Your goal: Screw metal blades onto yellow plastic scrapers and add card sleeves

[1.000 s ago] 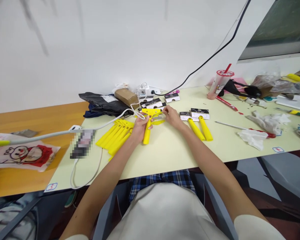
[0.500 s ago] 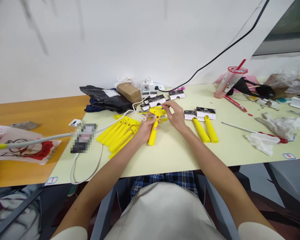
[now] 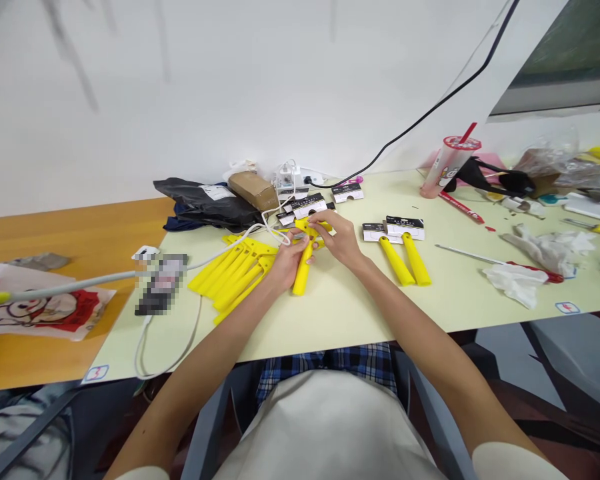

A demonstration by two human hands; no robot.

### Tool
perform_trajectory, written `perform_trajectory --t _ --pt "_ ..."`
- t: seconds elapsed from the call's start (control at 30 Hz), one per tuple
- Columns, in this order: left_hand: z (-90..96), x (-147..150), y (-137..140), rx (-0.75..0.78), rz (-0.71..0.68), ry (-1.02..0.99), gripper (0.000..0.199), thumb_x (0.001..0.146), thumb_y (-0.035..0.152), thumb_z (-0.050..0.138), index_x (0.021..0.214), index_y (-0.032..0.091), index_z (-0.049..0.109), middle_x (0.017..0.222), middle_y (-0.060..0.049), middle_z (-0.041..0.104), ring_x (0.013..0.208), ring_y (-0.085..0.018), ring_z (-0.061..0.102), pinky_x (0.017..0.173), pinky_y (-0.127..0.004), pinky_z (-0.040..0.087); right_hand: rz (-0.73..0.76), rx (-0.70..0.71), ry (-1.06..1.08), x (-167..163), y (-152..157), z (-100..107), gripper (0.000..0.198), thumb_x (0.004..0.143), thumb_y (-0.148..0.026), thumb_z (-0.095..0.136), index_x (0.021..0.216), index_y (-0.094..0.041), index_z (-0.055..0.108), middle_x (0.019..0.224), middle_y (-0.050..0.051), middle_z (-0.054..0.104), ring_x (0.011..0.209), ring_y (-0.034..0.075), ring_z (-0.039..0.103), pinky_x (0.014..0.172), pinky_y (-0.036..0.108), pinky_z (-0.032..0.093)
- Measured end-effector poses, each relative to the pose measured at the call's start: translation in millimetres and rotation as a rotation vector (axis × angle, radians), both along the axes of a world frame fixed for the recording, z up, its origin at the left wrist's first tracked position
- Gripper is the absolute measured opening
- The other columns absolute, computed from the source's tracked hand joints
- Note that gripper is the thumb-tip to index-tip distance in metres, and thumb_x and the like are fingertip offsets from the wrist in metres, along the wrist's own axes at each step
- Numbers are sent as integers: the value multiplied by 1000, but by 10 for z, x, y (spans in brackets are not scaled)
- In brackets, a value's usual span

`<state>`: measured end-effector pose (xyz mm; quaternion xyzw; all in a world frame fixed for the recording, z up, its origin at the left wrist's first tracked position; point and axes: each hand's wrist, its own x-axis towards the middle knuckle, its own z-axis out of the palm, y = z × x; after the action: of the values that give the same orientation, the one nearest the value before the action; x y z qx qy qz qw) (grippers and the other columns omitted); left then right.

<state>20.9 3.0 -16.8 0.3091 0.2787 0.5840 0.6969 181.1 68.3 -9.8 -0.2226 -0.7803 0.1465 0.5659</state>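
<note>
My left hand [image 3: 287, 261] is wrapped around a yellow plastic scraper [image 3: 303, 273], its thick handle pointing down toward me and its wide head up. My right hand [image 3: 337, 237] is closed at the head of the same scraper, thumb and fingers pinching near its top edge. Whether a small part sits between those fingertips is hidden. To the left, several more yellow scrapers [image 3: 235, 273] lie fanned out in a pile. Two others, a yellow scraper [image 3: 396, 260] and a neighbouring yellow scraper [image 3: 417, 260], rest on the right with black-and-white cards on their heads.
Behind my hands lie packaging cards [image 3: 310, 204], a cardboard box [image 3: 254, 190] and a black plastic bag [image 3: 213, 203]. A white cable [image 3: 225, 250] crosses the left side. At right are a screwdriver [image 3: 480, 255], crumpled tissue [image 3: 515, 283] and a cup with a straw [image 3: 447, 167].
My right hand has come down and left, its fingertips now against the scraper's head instead of raised above it. My left hand keeps its hold. The view has shifted slightly.
</note>
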Motion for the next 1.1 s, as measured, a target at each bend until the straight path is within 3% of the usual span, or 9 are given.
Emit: perform_trajectory --t 0.17,0.37,0.6,0.7,0.93,1.1 --pt "8 7 0 -2 2 12 52 76 23 95 109 26 54 104 0 66 87 -15 68 55 -21 48 12 -56 -59 -35 6 -17 13 108 -34 64 103 -25 72 114 11 71 111 27 68 99 46 57" --pt "-16 -7 17 34 4 46 45 82 25 91 110 27 56 105 0 66 89 -15 67 55 -21 49 -3 -147 -43 -7 -13 48 24 104 -47 71 98 -23 74 114 12 68 111 28 68 99 47 56" --pt "-21 -5 13 43 0 63 48 81 27 92 109 27 54 105 -1 68 88 -16 68 54 -21 47 -30 -237 -10 -3 -63 134 26 99 -48 76 92 -23 74 112 9 69 106 26 70 96 43 57" --pt "-6 7 10 45 5 85 50 78 30 94 109 27 55 102 -1 69 87 -17 69 53 -22 46 -34 -197 -27 24 -67 176 22 100 -43 74 90 -24 72 110 9 69 104 26 70 95 44 57" --pt "28 37 -14 27 24 94 51 76 28 94 109 27 55 101 0 70 75 -13 64 53 -24 46 -138 69 -285 63 -84 217 11 107 -31 60 99 -25 64 116 13 69 109 31 66 93 50 53" --pt "16 41 -9 21 24 104 51 78 30 93 109 27 53 100 0 69 80 -15 66 53 -23 44 -141 64 -348 71 -60 202 8 109 -26 55 103 -24 61 117 15 69 108 31 65 91 49 54"
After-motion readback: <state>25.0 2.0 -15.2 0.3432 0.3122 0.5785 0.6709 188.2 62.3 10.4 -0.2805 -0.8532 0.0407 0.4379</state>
